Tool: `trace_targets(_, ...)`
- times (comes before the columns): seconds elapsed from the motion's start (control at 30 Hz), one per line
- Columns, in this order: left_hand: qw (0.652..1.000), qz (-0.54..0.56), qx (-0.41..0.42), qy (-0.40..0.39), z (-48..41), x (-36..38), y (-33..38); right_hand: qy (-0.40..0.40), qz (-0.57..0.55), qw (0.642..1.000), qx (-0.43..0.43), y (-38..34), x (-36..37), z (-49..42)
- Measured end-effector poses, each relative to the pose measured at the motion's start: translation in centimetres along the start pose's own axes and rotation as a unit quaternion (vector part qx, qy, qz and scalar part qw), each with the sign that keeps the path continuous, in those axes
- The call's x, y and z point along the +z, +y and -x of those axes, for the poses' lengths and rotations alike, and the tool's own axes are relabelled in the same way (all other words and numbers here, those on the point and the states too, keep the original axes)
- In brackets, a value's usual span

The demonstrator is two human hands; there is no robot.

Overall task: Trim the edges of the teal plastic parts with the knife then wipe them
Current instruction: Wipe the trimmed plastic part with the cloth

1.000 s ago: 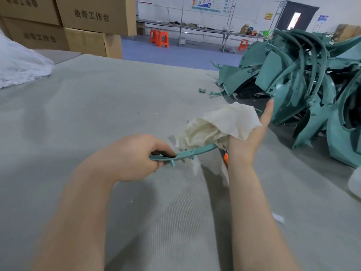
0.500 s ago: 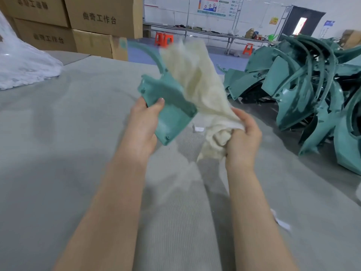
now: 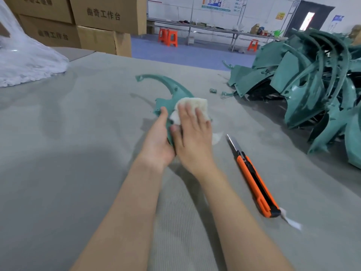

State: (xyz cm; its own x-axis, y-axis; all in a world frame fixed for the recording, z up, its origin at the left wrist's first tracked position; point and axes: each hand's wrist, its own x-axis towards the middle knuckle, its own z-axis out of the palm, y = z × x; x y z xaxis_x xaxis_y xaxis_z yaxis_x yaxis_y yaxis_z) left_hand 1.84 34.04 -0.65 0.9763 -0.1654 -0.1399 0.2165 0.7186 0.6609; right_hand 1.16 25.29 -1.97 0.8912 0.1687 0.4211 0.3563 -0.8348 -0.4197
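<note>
The person is at the wiping step. The left hand point(image 3: 158, 137) grips the near end of a curved teal part point(image 3: 168, 85), thumb on top and the fingers hidden beneath, probably to keep it from sliding or tipping on the grey table point(image 3: 58, 133) while it is rubbed. The part's thin, hooked end reaches away to the left, seemingly just above the table. The right hand point(image 3: 193, 133) lies flat with straight fingers on a cream cloth point(image 3: 195, 102), pressing it down onto the wide middle of the part. It clasps nothing; the flat palm likely spreads the pressure over more surface.

The knife point(image 3: 254, 178), orange and black with its blade pushed out, lies on the table just right of the right forearm, in neither hand. That suggests this piece is already trimmed, and the knife is within easy reach for the next one. A pile of teal parts point(image 3: 304, 85) waits at the far right; whether those are trimmed cannot be told.

The cardboard boxes point(image 3: 103, 14) behind the table are printed "曲奇工作台". A poster point(image 3: 216, 4) on the far wall is too small to read, and no brand shows on the knife
</note>
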Motion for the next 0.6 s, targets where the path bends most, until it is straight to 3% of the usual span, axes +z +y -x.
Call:
trace_targets(0.07,1.0,0.0,0.004,0.012,-0.4,0.3,-0.2,0.031,0.013,0.999,0.024,0.6,-0.1,-0.4)
trace_targets(0.17,0.998,-0.006,0.014,0.065,-0.6,-0.7,0.7,0.013,-0.074,0.993,-0.093,-1.4,0.7,2.1)
trace_targets(0.23,0.997,0.002,-0.007,0.076,-0.6,-1.3,1.2,0.007,-0.096,0.988,-0.122,-1.4,1.0,3.0)
trace_targets(0.37,0.998,0.035,0.05,0.021,-0.8,-0.8,0.6,0.043,-0.136,0.99,0.019,-0.3,0.1,1.5)
trace_targets(0.5,0.995,0.058,0.072,0.029,-0.8,-1.5,1.5,0.077,-0.113,0.986,-0.1,-2.5,1.4,3.6)
trace_targets(0.6,0.995,0.051,0.086,0.003,-0.8,-1.4,1.3,0.064,-0.088,0.993,-0.041,-1.1,0.4,2.5)
